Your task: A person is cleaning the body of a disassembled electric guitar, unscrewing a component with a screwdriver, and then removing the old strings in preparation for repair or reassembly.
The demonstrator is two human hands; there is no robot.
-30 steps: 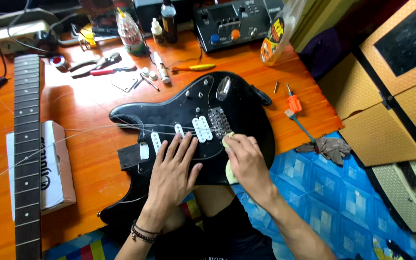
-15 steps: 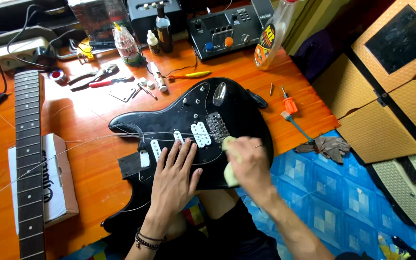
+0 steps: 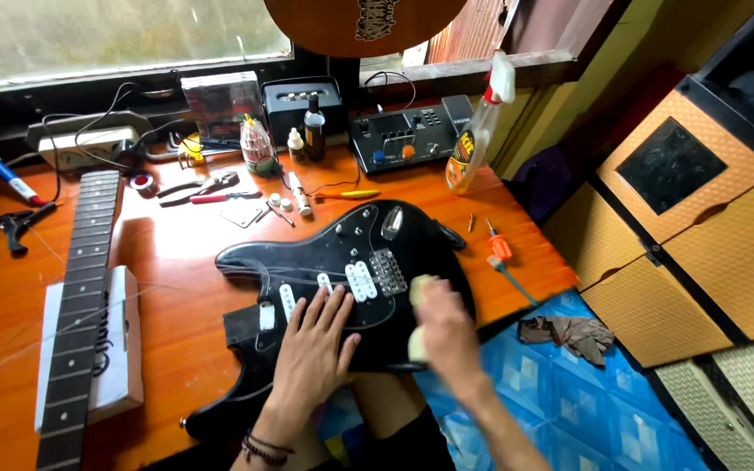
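A black electric guitar body (image 3: 307, 262) with white pickups lies flat on the orange wooden table (image 3: 185, 262). My left hand (image 3: 311, 349) rests palm down, fingers spread, on the body just below the pickups. My right hand (image 3: 442, 327), blurred, grips a pale yellow cloth (image 3: 417, 292) pressed against the body's lower right part, next to the metal bridge (image 3: 387, 270).
A detached guitar neck (image 3: 80, 314) lies on a white box at the left. Pliers (image 3: 194, 185), small bottles (image 3: 312, 126), a spray bottle (image 3: 475, 139), an effects unit (image 3: 407, 139) and a small amplifier stand at the back. An orange screwdriver (image 3: 501, 257) lies right; a dark rag (image 3: 569, 331) on the blue floor.
The view has tilted up, showing more of the window and table back. My right hand has moved the cloth down and right along the guitar body; my left hand stays pressed in place.
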